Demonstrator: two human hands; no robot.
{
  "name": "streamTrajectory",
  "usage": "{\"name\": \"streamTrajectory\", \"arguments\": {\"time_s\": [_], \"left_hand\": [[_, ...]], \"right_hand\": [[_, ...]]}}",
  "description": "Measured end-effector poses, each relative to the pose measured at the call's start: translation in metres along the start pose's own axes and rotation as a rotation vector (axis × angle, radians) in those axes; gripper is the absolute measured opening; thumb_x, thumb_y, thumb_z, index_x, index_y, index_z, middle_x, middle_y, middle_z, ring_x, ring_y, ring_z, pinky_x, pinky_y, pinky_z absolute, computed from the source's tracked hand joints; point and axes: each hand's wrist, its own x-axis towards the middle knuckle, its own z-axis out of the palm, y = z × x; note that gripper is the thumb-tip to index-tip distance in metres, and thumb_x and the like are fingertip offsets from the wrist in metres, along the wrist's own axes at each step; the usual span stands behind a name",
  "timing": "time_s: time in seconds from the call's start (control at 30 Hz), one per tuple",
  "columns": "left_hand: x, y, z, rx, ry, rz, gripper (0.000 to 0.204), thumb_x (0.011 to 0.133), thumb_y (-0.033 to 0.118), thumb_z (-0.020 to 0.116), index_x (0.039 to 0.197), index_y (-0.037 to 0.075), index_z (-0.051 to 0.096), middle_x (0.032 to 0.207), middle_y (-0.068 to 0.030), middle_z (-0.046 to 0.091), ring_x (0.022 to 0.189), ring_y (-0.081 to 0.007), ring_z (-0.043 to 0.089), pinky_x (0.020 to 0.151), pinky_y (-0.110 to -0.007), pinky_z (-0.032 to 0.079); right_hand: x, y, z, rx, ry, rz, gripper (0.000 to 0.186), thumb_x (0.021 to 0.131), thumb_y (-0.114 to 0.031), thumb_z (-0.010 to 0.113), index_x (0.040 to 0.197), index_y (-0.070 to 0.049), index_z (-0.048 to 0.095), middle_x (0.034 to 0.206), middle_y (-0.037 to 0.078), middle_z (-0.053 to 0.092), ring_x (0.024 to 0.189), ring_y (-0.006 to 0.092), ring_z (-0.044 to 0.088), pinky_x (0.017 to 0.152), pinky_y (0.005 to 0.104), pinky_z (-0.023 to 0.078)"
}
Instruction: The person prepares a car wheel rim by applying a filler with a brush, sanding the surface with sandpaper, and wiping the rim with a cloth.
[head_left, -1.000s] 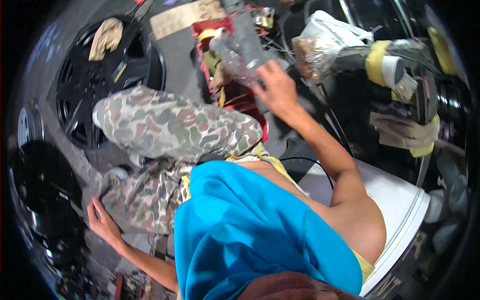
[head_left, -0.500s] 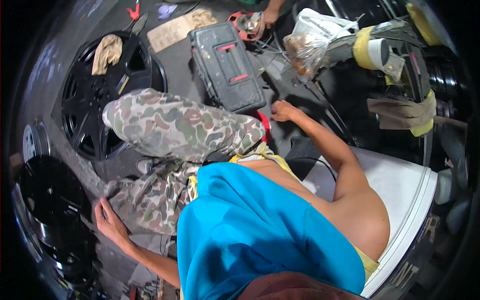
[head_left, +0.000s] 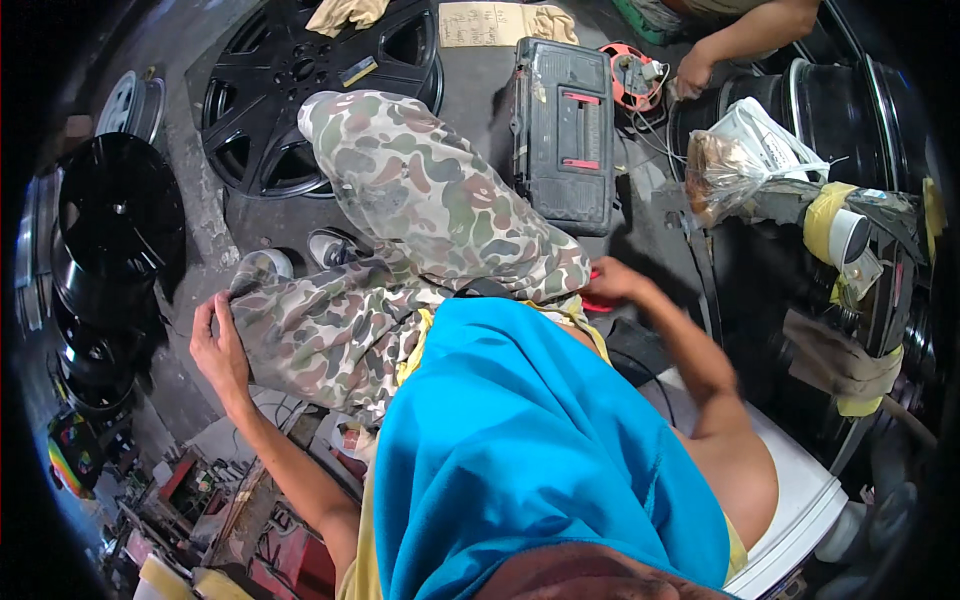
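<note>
Dark grey plastic toolbox (head_left: 563, 140) with red latches (head_left: 581, 163), closed, on floor (head_left: 475, 115) ahead of right hand (head_left: 617, 283), touched by neither hand. Red object (head_left: 600, 302) at right hand, just beside camouflage trousers (head_left: 450, 190), mostly hidden. Right fingers curled toward red object; cannot tell if gripping or only touching. Left hand (head_left: 220, 350) at trouser edge, fingers loosely apart, holding nothing visible. Progress, by judgement: toolbox already closed up, red object not yet lifted clear; anything left beyond that, cannot tell. Black alloy wheel (head_left: 325, 72) lying flat, beige cloth (head_left: 345, 13) on top. Red cable reel (head_left: 628, 82) beside toolbox, co-worker's hand (head_left: 693, 73) near.
</note>
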Motion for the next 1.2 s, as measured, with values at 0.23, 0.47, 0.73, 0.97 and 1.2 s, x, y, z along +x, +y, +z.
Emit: {"name": "streamTrajectory", "arguments": {"time_s": [0.23, 0.47, 0.73, 0.97, 1.2], "left_hand": [[-0.001, 0.014, -0.002, -0.044, 0.013, 0.002, 0.026, 0.097, 0.026, 0.069, 0.101, 0.0, 0.073, 0.097, -0.0142, 0.073, 0.093, -0.0282, 0.07, 0.083, -0.036, 0.051], [0.025, 0.117, 0.019, -0.456, -0.257, 0.664, 0.104, 0.069, 0.039, 0.092, 0.155, 0.011, 0.042, 0.155, -0.0177, 0.046, 0.144, -0.0366, 0.042, 0.12, -0.048, 0.035], [-0.002, 0.13, 0.07, -0.852, 0.051, 0.911, 0.059, 0.082, 0.03, 0.081, 0.129, 0.001, 0.06, 0.12, -0.0188, 0.069, 0.107, -0.0357, 0.065, 0.093, -0.044, 0.051], [-0.04, 0.093, -0.018, -1.742, -0.246, -0.258, 0.041, 0.104, 0.018, 0.057, 0.142, 0.0, 0.053, 0.136, -0.0093, 0.062, 0.121, -0.0109, 0.058, 0.105, -0.033, 0.048], [0.007, 0.051, -0.005, -1.126, -0.412, -0.376, 0.054, 0.108, 0.052, 0.048, 0.127, 0.004, 0.064, 0.118, -0.0063, 0.072, 0.106, -0.0171, 0.067, 0.098, -0.033, 0.051]], "right_hand": [[-0.112, -0.178, -0.15, 0.785, 0.219, -0.6, 0.036, 0.084, -0.006, 0.065, 0.12, -0.002, 0.067, 0.108, 0.008, 0.071, 0.096, 0.0203, 0.07, 0.084, 0.0321, 0.056], [-0.073, -0.325, -0.119, 0.669, 0.3, -0.985, 0.051, 0.083, -0.009, 0.066, 0.133, -0.002, 0.055, 0.123, 0.009, 0.063, 0.11, 0.0205, 0.063, 0.095, 0.0338, 0.049], [-0.021, -0.444, -0.082, 0.448, 0.012, -1.239, 0.071, 0.083, -0.011, 0.067, 0.148, -0.003, 0.041, 0.141, 0.009, 0.054, 0.125, 0.0209, 0.055, 0.108, 0.0356, 0.042], [-0.045, -0.517, -0.006, -0.164, -0.649, -1.313, 0.092, 0.08, -0.01, 0.073, 0.161, -0.002, 0.029, 0.153, 0.008, 0.048, 0.137, 0.0194, 0.048, 0.117, 0.035, 0.035], [0.022, -0.563, -0.008, -0.501, -0.577, -1.288, 0.028, 0.085, -0.002, 0.073, 0.112, 0.0, 0.063, 0.092, 0.009, 0.072, 0.086, 0.0158, 0.069, 0.081, 0.0324, 0.053]]}}
